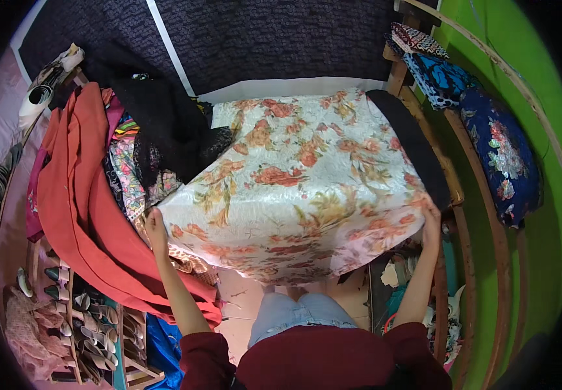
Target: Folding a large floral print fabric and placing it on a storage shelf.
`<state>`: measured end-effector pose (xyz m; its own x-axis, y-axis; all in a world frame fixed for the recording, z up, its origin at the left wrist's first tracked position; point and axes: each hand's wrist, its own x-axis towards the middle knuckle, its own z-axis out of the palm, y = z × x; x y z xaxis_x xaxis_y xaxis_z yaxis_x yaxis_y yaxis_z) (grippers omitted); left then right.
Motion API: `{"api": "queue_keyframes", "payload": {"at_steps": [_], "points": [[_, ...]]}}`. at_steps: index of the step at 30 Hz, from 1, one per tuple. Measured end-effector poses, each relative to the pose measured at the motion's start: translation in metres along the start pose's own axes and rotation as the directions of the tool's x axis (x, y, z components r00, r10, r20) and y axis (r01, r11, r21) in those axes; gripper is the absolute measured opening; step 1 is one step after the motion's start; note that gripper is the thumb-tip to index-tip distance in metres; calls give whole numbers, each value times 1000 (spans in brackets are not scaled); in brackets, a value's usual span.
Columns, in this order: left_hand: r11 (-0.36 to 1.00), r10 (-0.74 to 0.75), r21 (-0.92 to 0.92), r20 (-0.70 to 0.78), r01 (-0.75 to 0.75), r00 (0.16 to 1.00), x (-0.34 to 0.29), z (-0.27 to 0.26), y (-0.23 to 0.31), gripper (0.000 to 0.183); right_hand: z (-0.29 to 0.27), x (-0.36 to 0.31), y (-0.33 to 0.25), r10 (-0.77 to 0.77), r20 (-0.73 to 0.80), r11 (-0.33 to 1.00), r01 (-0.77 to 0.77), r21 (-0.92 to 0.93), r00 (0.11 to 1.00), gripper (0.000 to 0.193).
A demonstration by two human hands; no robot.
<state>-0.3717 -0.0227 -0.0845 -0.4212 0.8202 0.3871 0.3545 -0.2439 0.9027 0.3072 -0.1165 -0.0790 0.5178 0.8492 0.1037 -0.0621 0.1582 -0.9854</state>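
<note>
Grasping one white floral cloth point(307, 169), spread right of the red fabric point(76, 175), with the left hand point(156, 231) and the right hand point(431, 222) at opposite sides. Can see shoes point(99, 354) in a wooden rack point(73, 344) below the red fabric, overlapping too much to count; cannot make out the support under the white floral cloth

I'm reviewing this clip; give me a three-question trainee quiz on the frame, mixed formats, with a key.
1. True or false: the left hand and right hand hold the same floral cloth.

2. Which lies to the left of that cloth?
A) the navy bundle
B) the red cloth
C) the green wall

3. What colour are the person's sleeves?

Key:
1. True; each hand has an edge of it.
2. B
3. Maroon
</note>
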Motion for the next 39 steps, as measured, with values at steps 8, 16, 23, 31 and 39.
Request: {"api": "queue_keyframes", "payload": {"at_steps": [8,16,23,31,39], "points": [[965,-55,255,-1,53,999,-50,15,-14,26,-20,-20,31,62,71,958,-40,-285,996,16],[721,122,690,-34,-65,992,-52,20,14,24,-13,-16,21,141,165,951,-87,-296,976,18],[991,-14,137,66,5,998,8,-19,30,28,-9,-8,-21,35,-111,998,-40,-40,993,15],[948,27,319,-139,19,990,-78,8,-26,22,-17,-21,63,19,-145,929,-71,-364,989,26],[795,450,485,-68,-364,891,-72,66,55,19,28,-36,19,-466,-239,561,75,-825,852,28]]}}
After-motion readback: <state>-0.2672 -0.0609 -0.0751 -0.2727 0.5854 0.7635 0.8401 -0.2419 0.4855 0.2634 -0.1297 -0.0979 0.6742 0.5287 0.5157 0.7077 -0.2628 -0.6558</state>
